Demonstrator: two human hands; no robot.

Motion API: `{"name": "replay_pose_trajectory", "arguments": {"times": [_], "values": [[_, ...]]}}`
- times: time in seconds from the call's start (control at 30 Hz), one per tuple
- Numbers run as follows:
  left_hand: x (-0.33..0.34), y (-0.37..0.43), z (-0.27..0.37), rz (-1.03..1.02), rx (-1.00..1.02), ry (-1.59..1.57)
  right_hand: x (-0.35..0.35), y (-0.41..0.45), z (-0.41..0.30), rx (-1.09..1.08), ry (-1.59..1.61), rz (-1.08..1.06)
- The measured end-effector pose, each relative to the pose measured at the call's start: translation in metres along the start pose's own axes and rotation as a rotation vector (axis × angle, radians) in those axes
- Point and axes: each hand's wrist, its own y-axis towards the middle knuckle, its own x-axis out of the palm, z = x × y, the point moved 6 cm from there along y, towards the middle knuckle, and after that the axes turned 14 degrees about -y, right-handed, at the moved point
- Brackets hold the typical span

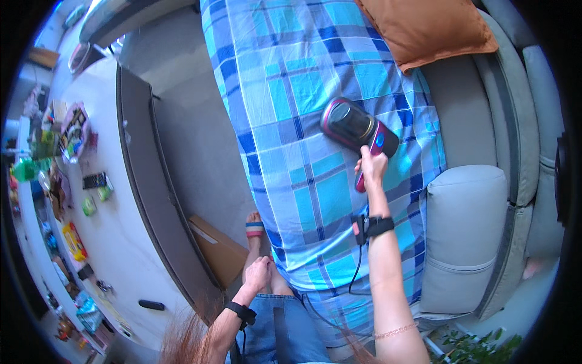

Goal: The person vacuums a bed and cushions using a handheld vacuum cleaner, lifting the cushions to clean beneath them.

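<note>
My right hand (373, 167) is closed around the handle of a handheld mattress vacuum (352, 123), magenta and black with a clear dust chamber. The vacuum lies on a blue, turquoise and white plaid sheet (320, 191) that covers the sofa seat. A black band with a small device circles my right wrist, and a cable runs down from it. My left hand (258, 274) rests by my knee, its fingers curled; whether it holds anything cannot be seen. Another black band is on the left wrist.
An orange cushion (432, 32) lies at the top of the grey sofa, with a grey bolster (466, 236) at right. A long table (132, 255) at left bears a remote control (94, 180), snacks and other items. A cardboard box (218, 250) stands beside it; a leafy plant (482, 348) is lower right.
</note>
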Motion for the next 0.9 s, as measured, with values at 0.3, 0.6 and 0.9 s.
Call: {"name": "replay_pose_trajectory", "arguments": {"times": [0.3,0.6,0.9], "values": [[-0.101,0.109,0.161,0.319,0.497,0.098,0.001,0.065,-0.007,0.091,-0.076,0.130],[-0.055,0.147,0.235,0.094,0.574,0.405,-0.047,-0.071,0.087,0.045,-0.050,0.114],[-0.017,0.192,0.290,-0.113,0.546,0.650,-0.088,-0.152,0.168,0.371,0.037,0.221]]}}
